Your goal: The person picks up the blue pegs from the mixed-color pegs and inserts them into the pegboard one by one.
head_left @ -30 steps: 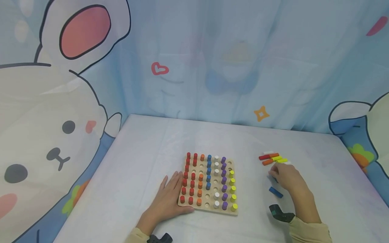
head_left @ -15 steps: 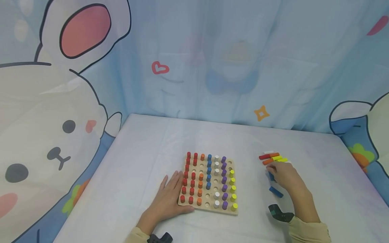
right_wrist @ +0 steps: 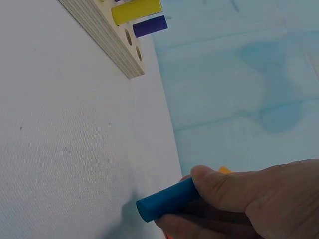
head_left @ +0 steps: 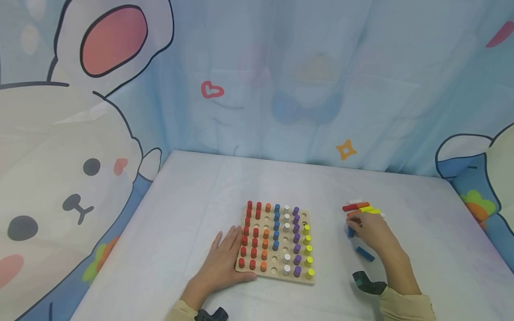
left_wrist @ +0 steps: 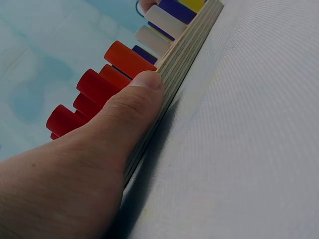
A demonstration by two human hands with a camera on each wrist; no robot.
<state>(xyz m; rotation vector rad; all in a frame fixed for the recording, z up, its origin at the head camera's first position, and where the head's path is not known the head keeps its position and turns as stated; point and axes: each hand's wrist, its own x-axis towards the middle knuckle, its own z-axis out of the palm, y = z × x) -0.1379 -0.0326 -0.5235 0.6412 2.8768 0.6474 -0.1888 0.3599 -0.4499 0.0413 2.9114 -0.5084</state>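
A wooden pegboard (head_left: 268, 276) stands on the white table with rows of red, orange, blue, white, purple and yellow pegs in it; several holes are bare. My left hand (head_left: 222, 261) lies along its left side with straight fingers, and the thumb touches the front edge, as the left wrist view shows closely. Right of the board, my right hand (head_left: 375, 232) pinches a blue peg (right_wrist: 167, 199) between thumb and fingers, just above the table. Another blue peg (head_left: 365, 254) lies on the cloth in front of that hand.
Beyond my right hand lies a small group of loose pegs: a red peg (head_left: 350, 207), yellow pegs (head_left: 366, 208), orange and white ones. The hand partly covers them. A printed curtain (head_left: 257, 125) hangs behind the table's far edge.
My right hand has shifted slightly left, and the blue peg in its fingers has come into clearer view. My left hand and the pegboard have stayed still.
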